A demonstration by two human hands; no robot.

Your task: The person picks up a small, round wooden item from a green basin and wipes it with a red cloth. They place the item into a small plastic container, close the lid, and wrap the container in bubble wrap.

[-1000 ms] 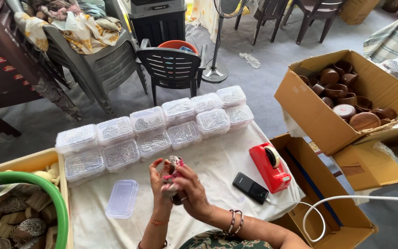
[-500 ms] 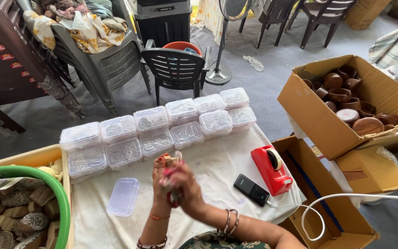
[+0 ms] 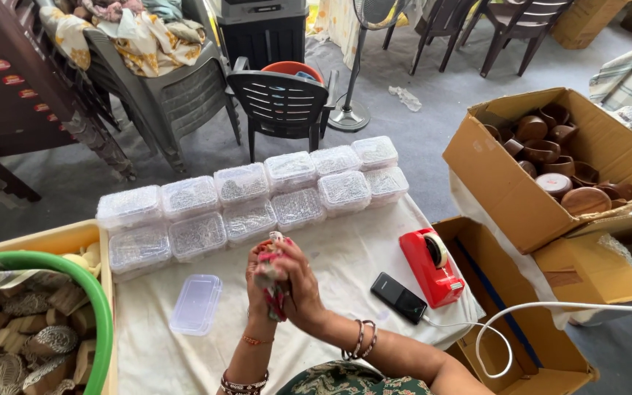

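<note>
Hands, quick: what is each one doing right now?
Left hand: closed on a small red and pink bundle.
Right hand: closed on the same bundle, pressed against the left.

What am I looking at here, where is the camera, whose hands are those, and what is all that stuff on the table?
The picture comes from a camera worn on a person's head, looking down at their own two bare hands. There is no machine. The left hand and right hand are pressed together around a small colourful bundle; what it is exactly cannot be made out. On the cloth-covered table lie rows of lidded clear plastic boxes, one loose clear lid, a red tape dispenser and a black phone on a white cable. To the right, an open cardboard box holds brown round pots.
</note>
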